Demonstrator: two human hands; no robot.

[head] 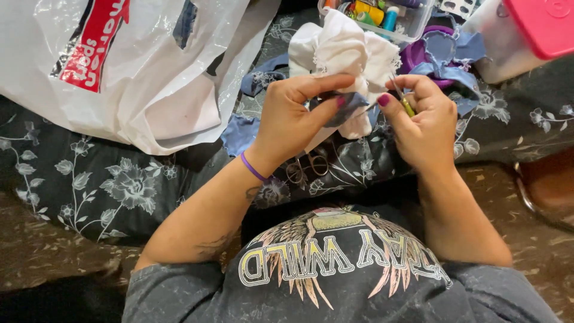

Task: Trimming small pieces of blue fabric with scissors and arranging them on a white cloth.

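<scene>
My left hand (pixel 293 116) pinches the white fabric (pixel 347 54); my right hand (pixel 421 122) is closed around a yellow-handled tool (pixel 406 106)

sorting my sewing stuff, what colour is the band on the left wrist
Purple, a thin band on the left hand's wrist; head view.

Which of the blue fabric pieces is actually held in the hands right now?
The small dark blue fabric scrap, pinched against the white lace-edged cloth by the left hand. The other blue pieces lie loose on the floral cover.
</scene>
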